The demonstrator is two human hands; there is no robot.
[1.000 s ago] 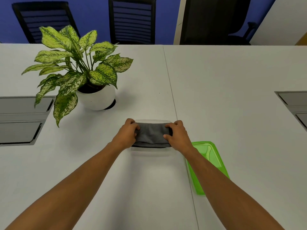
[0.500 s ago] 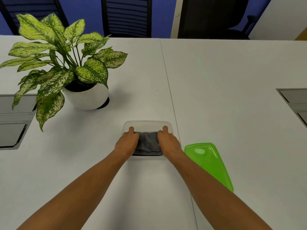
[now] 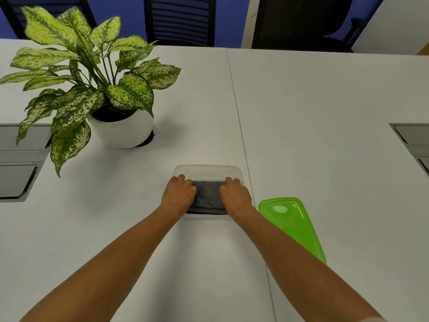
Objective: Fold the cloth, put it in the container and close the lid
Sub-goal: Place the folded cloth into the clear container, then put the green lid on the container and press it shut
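A folded grey cloth (image 3: 208, 196) lies inside a clear plastic container (image 3: 209, 168) on the white table. My left hand (image 3: 178, 194) presses down on the cloth's left end, and my right hand (image 3: 235, 195) presses on its right end, fingers curled over the cloth inside the container. Both hands hide the cloth's ends. A green lid (image 3: 290, 223) lies flat on the table just right of the container, partly under my right forearm.
A potted plant (image 3: 120, 129) with mottled green leaves stands at the back left of the container. Grey cable hatches sit at the table's left edge (image 3: 16, 163) and right edge (image 3: 415, 145). Black chairs (image 3: 181, 19) line the far side.
The cloth has gone from above the container's rim down into it, and both hands have moved closer together on top of it. The view has shifted slightly.
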